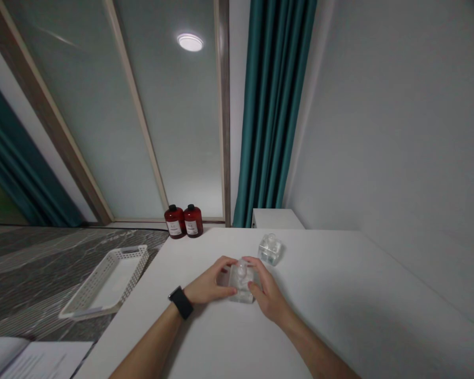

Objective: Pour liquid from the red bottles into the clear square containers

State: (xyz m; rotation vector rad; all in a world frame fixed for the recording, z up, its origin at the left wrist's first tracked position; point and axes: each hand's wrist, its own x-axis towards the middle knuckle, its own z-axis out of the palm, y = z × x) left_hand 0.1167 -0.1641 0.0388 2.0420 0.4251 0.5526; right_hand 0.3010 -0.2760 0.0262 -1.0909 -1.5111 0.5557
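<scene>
A clear square glass bottle with a rounded clear top stands on the white table between my hands. My left hand, with a black watch on the wrist, grips its left side, thumb along the near edge and fingers behind. On the opposite side my right hand is closed around the bottle, its thumb near the front face. Just beyond my right hand sits a second clear glass bottle, apart from both hands. Some of my fingertips are hidden behind the held bottle.
Two dark red bottles with black caps and white labels stand at the table's far left corner. Left of the white table lie a white perforated basket and an open book. A wall runs along the right.
</scene>
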